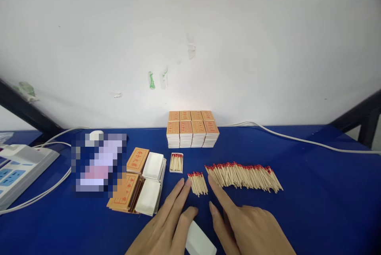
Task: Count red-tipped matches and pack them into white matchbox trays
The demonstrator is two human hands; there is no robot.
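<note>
A small group of matches (198, 184) with red heads lies between my two hands. My left hand (169, 223) has its fingers stretched out, with a fingertip at the group's left edge. A white matchbox tray (200, 240) lies beside the left thumb; its lower end is cut off by the frame. My right hand (244, 223) points its index finger at the gap between the small group and a long row of matches (244, 176). Its other fingers are partly hidden. Beyond the left fingertips sits a matchbox tray filled with matches (176, 162).
Orange matchboxes (192, 128) are stacked against the wall. On the left are flat orange matchbox sleeves (122, 192) and stacked white trays (148, 196). A blurred phone-like object (102, 162), a power strip (18, 173) and a white cable (285, 135) lie on the blue table (321, 207).
</note>
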